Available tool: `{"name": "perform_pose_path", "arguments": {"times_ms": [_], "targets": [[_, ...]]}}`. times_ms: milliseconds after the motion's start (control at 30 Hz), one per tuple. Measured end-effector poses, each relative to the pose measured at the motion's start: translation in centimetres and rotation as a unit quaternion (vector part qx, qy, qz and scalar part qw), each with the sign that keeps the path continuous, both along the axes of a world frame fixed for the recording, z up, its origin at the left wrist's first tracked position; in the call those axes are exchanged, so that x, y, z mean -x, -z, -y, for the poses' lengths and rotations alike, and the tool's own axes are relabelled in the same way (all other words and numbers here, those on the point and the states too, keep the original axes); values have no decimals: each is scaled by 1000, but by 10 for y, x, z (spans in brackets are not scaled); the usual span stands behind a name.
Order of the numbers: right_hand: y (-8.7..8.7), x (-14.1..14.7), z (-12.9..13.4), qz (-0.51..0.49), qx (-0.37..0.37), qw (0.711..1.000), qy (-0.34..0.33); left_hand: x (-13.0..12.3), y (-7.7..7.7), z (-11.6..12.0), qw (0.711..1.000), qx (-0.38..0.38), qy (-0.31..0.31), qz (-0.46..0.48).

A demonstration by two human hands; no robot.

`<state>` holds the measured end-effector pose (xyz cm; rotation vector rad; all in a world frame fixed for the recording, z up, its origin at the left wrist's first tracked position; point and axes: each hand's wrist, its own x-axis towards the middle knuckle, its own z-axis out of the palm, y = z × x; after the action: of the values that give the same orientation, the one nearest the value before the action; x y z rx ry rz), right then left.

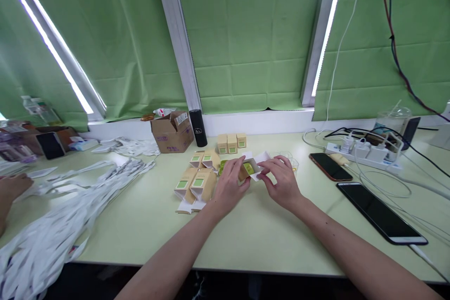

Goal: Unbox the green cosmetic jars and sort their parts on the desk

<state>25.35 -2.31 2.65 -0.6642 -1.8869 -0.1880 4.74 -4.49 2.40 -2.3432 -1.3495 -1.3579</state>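
Note:
Held in my left hand [232, 180] is a small kraft box [243, 173], its white-lined flaps open and a green item [249, 168] inside. The fingers of my right hand [281, 179] are pressed together at a white flap [263, 156] on the box's right side. Several open kraft boxes [203, 183] with green-and-white labels lie left of my left hand. Behind them stand small closed boxes [232, 143]. Another green item [222, 166] shows beside my left fingers. Clear plastic pieces [292, 161] are partly hidden behind my right hand.
A cardboard carton [172, 133] and black bottle [198, 128] stand at the back. White straps [66, 215] cover the left side, near another person's hand [14, 187]. Right are two phones [330, 167] [381, 211], a power strip [365, 157] and cables.

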Motion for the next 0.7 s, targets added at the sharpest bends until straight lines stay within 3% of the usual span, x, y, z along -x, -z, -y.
{"name": "perform_pose_path", "arguments": {"times_ms": [200, 400, 700], "targets": [[5, 3, 1, 31, 65, 997, 16, 1, -1, 1, 998, -30, -6, -57], [2, 9, 5, -31, 151, 987, 36, -4, -6, 5, 988, -75, -13, -136], [4, 18, 8, -92, 186, 978, 26, -9, -6, 9, 974, -107, -17, -197]]}}
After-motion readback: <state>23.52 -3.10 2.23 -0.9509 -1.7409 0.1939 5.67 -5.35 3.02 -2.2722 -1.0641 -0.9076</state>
